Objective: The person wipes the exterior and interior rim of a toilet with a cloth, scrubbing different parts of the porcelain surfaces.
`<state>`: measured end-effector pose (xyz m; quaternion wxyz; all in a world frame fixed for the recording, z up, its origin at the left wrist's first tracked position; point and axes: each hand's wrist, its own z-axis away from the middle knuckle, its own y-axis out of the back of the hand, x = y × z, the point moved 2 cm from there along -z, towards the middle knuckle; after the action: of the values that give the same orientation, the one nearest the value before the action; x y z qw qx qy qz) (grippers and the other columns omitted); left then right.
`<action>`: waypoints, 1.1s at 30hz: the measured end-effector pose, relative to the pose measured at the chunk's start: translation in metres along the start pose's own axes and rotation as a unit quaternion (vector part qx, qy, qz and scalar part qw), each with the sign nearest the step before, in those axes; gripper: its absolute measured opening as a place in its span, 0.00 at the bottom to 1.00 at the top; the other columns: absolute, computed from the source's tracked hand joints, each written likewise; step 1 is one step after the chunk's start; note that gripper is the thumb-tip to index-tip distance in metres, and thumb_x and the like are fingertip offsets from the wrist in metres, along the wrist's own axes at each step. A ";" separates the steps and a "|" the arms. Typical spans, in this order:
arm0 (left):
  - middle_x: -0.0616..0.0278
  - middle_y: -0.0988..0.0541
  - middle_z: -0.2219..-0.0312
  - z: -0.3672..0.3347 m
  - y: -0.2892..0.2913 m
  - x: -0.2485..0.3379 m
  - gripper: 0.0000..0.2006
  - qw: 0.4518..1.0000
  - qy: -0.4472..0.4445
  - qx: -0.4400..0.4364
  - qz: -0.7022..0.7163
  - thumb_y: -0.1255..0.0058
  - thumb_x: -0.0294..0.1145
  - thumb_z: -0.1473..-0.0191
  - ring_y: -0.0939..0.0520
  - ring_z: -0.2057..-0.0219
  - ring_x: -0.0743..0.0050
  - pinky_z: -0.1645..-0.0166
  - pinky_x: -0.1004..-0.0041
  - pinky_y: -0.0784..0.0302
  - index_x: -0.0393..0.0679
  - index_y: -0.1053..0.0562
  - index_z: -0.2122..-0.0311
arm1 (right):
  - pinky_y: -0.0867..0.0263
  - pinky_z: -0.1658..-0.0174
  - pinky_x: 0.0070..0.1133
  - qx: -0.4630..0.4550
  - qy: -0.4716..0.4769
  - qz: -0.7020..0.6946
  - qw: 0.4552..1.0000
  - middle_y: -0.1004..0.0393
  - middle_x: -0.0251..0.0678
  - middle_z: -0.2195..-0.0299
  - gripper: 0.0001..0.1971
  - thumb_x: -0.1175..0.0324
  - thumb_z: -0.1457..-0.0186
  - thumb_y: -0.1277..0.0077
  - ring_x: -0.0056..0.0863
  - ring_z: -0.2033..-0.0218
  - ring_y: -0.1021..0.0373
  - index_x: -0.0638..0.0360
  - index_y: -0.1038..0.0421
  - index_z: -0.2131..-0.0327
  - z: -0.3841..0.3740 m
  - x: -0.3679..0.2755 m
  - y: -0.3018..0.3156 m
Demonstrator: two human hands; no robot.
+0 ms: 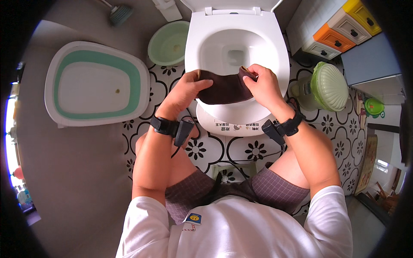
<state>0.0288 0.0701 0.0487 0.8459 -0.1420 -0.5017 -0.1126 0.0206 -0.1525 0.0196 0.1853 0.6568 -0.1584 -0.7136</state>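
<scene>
Over the toilet's front rim (234, 114), left hand (188, 89) and right hand (263, 86) pinch a dark-brown fabric strip (226, 91) (one at each end).

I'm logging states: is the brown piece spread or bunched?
Mostly spread: the brown piece spans left hand to right hand, its right end curled. Doubled or not, I cannot tell.

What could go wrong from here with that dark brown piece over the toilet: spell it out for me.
The dark brown piece is held only at its ends by the left hand and right hand; if both grips slipped, it might fall into the open bowl.
Its sagging middle could brush the toilet seat; whether it already touches is unclear.
</scene>
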 end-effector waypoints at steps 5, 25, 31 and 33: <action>0.56 0.21 0.71 0.004 0.000 -0.036 0.16 0.981 0.058 0.065 -0.172 0.48 0.29 0.48 0.19 0.73 0.70 0.70 0.74 0.21 0.27 0.29 0.57 | 0.33 0.65 0.32 0.045 0.204 0.160 0.965 0.27 0.39 0.71 0.05 0.72 0.52 0.48 0.41 0.69 0.29 0.60 0.27 0.69 0.018 -0.027 -0.002; 0.50 0.30 0.52 0.003 -0.073 -0.093 0.23 0.675 -0.287 0.027 -0.679 0.51 0.40 0.48 0.33 0.51 0.52 0.42 0.59 0.42 0.36 0.34 0.50 | 0.29 0.63 0.25 -0.008 0.086 -0.080 0.993 0.22 0.42 0.72 0.09 0.71 0.53 0.50 0.36 0.69 0.24 0.60 0.23 0.68 0.005 -0.001 0.016; 0.46 0.33 0.52 0.007 -0.142 -0.097 0.32 0.685 -0.284 0.063 -0.668 0.51 0.39 0.48 0.34 0.51 0.50 0.42 0.58 0.43 0.36 0.45 0.41 | 0.30 0.66 0.19 0.044 0.100 -0.049 0.993 0.22 0.39 0.72 0.09 0.74 0.50 0.52 0.24 0.73 0.25 0.66 0.26 0.65 0.004 -0.001 0.046; 0.48 0.32 0.54 0.004 -0.145 -0.096 0.28 0.706 -0.297 0.086 -0.637 0.52 0.40 0.47 0.33 0.52 0.51 0.44 0.58 0.42 0.37 0.42 0.44 | 0.30 0.65 0.20 0.053 0.093 -0.040 0.993 0.22 0.39 0.72 0.08 0.73 0.50 0.51 0.26 0.72 0.25 0.65 0.25 0.66 0.007 -0.004 0.050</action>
<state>-0.0678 -0.0591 -0.0161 0.3881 0.2592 -0.7058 -0.5329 0.0166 -0.1951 0.0469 0.1352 0.7351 -0.1513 -0.6469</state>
